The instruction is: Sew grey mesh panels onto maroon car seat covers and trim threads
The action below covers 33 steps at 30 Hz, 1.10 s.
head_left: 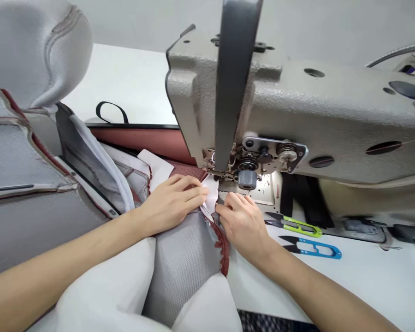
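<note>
A grey mesh fabric piece with a dark red frilled edge lies under the head of a beige industrial sewing machine. My left hand lies flat on the fabric left of the needle area, fingers stretched toward a white fabric strip. My right hand pinches the fabric's edge just in front of the presser foot. The needle itself is hidden behind the machine's parts.
A green thread snip and a blue thread snip lie on the white table right of my right hand. Bulky grey and red seat-cover pieces pile up at the left. A black strap loop lies behind.
</note>
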{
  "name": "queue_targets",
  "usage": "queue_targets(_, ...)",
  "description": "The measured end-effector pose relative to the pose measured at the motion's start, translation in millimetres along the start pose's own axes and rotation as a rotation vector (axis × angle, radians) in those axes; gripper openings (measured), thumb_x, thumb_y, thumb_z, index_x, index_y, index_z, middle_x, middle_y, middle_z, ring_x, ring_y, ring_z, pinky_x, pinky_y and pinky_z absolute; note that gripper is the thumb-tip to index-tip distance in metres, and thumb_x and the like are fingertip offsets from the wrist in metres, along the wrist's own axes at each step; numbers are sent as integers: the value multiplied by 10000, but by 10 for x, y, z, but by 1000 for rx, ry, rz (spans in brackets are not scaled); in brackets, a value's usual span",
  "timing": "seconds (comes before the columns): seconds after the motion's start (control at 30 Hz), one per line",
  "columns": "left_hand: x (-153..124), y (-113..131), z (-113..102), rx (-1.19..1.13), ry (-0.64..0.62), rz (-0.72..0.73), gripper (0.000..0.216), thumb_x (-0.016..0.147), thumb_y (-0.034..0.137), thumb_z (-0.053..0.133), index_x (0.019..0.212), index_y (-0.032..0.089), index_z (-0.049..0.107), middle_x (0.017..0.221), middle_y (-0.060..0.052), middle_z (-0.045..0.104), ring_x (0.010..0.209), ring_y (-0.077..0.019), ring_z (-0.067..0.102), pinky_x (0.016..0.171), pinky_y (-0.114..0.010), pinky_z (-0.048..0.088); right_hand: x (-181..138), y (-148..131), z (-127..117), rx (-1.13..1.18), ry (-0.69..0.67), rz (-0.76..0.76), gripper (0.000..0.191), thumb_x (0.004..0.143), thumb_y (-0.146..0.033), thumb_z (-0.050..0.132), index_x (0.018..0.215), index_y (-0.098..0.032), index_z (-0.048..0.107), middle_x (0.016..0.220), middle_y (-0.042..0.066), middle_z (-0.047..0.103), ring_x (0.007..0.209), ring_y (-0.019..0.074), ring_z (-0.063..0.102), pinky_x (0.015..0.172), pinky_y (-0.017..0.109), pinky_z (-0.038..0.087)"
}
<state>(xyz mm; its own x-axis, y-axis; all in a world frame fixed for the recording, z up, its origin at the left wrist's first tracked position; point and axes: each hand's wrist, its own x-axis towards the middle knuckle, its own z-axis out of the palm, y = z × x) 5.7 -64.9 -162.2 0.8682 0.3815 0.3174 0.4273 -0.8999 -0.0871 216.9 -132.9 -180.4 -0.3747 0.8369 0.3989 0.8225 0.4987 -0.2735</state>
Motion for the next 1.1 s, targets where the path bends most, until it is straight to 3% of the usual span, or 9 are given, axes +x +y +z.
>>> queue_targets(0.13, 6, 10, -26, 86, 49, -77, 192, 972, 137, 491, 1072, 189, 646, 1104, 36, 739, 1139, -223, 588, 953, -403, 401, 17, 13, -5, 13, -21, 22, 220, 902, -106, 589, 708, -192, 647, 782, 29, 565, 720, 174, 465, 652, 304, 355)
queue_targets(0.3, 5, 2, -17, 38, 42, -42, 218, 1006, 174, 436, 1008, 199, 653, 1192, 34, 714, 1182, -212, 575, 1010, -398, 391, 30, 31, 7, 75, -30, -35, 236, 910, -49, 517, 807, -165, 696, 1076, 79, 635, 903, 215, 502, 782, 326, 434)
queue_targets(0.47, 11, -36, 31, 37, -31, -54, 242, 971, 118, 451, 1088, 177, 654, 1226, 5, 696, 1183, -209, 581, 1008, -364, 447, 67, 74, 35, 93, -71, 9, 217, 910, -77, 553, 797, -178, 709, 871, 54, 632, 813, 206, 500, 743, 328, 442)
queue_targets(0.63, 113, -137, 75, -14, -91, -74, 266, 925, 47, 457, 1066, 153, 658, 1208, -19, 693, 1171, -181, 567, 932, -261, 485, 128, 130, 41, 88, -114, 130, 215, 923, -109, 561, 900, -203, 753, 852, 57, 623, 849, 223, 536, 763, 342, 443)
queue_targets(0.8, 263, -161, -93, -153, -187, -177, 228, 916, 88, 482, 964, 201, 675, 1002, -9, 716, 959, -204, 588, 823, -322, 447, 151, 147, 27, 138, -150, 186, 234, 918, -92, 553, 907, -189, 766, 901, 74, 630, 853, 223, 552, 767, 340, 449)
queue_targets(0.93, 283, -80, -288, -314, -306, -179, 378, 878, 66, 451, 1154, 251, 631, 965, -3, 684, 929, -188, 574, 863, -348, 386, 146, 165, 36, 222, -117, 187, 254, 918, -91, 558, 1003, -203, 771, 915, 66, 643, 893, 225, 565, 805, 344, 452)
queue_targets(1.03, 215, -51, -306, -210, -304, -160, 356, 904, 99, 453, 1179, 243, 628, 870, -8, 674, 839, -193, 550, 841, -362, 349, 139, 179, 45, 279, -77, 202, 258, 924, -114, 563, 1035, -223, 769, 903, 53, 647, 893, 214, 565, 813, 339, 458)
queue_targets(1.1, 154, -63, -268, -144, -270, -131, 341, 930, 117, 454, 1184, 264, 629, 912, -7, 695, 815, -198, 527, 803, -367, 324, 132, 182, 48, 286, -65, 197, 249, 920, -121, 570, 1024, -223, 772, 899, 52, 645, 884, 212, 564, 813, 342, 462)
